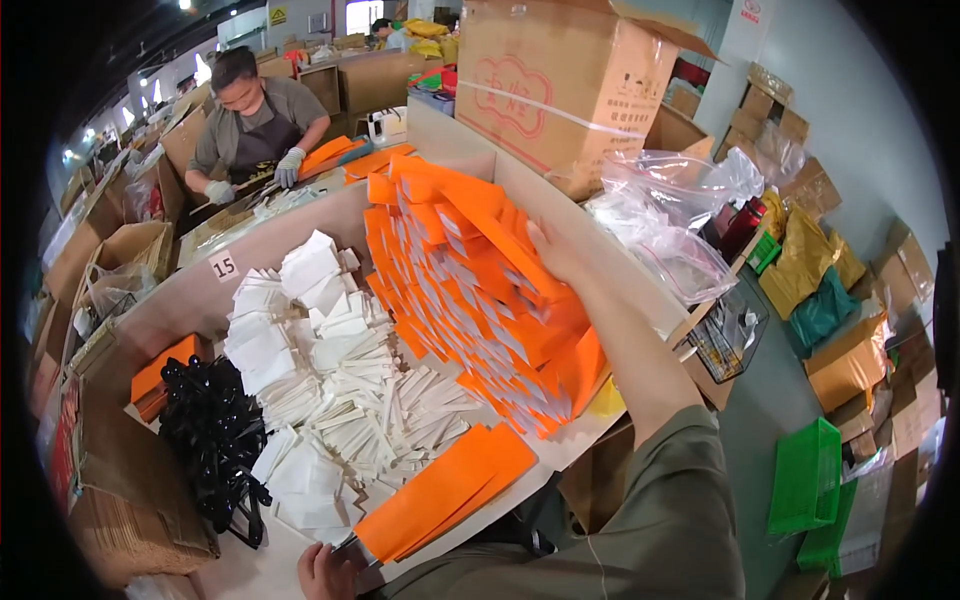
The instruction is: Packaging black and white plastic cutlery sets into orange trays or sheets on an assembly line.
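Observation:
A big heap of orange folded card sleeves (470,290) with pale insides leans against the table's right wall. My right hand (555,258) reaches to the heap's right edge and touches it; blur and the cards hide how its fingers are set. At the near edge, my left hand (325,573) has its fingers curled beside the end of some flat orange sleeves (450,492). A thin dark edge shows next to those fingers, but what they pinch is unclear. Left of the orange heap lie many loose white folded papers (335,350). Glossy black items (208,425), seemingly eyewear, are piled further left.
A large cardboard carton (550,95) stands behind the right wall, with clear plastic bags (670,215) beside it. A co-worker (255,125) in gloves sits across the low partition (250,245). On the floor at right is a green crate (805,475).

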Tool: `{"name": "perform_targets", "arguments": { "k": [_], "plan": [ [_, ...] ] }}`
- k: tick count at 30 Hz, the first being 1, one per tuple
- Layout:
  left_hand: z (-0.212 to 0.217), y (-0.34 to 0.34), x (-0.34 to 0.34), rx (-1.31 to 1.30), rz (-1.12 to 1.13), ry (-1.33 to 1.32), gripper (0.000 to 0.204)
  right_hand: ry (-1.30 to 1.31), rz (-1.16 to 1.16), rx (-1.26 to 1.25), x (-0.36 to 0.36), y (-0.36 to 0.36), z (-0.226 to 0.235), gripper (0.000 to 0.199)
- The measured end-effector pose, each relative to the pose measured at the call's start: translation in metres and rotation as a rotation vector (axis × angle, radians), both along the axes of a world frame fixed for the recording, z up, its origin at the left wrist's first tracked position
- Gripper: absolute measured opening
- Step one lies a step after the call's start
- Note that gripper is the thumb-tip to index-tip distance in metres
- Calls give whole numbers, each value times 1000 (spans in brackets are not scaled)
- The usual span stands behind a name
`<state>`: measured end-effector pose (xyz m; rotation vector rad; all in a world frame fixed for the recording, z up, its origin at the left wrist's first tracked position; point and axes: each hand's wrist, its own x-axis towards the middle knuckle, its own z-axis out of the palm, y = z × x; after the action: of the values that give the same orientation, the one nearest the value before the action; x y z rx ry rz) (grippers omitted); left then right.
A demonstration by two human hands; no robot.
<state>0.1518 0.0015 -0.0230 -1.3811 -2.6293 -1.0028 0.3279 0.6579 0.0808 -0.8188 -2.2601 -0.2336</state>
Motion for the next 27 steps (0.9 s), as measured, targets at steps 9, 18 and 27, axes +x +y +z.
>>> {"name": "perform_targets", "arguments": {
  "k": [9,18,27],
  "plan": [
    [27,48,15,-63,-174,79,37,-296,-121,-1092,-51,-60,73,68],
    [34,101,16,-124,-499,86,60,214,92,-1460,-87,0,33,46],
    [136,389,30,165,-965,664,42,949,311,-1577,-73,-11,16,16]
  ]
}}
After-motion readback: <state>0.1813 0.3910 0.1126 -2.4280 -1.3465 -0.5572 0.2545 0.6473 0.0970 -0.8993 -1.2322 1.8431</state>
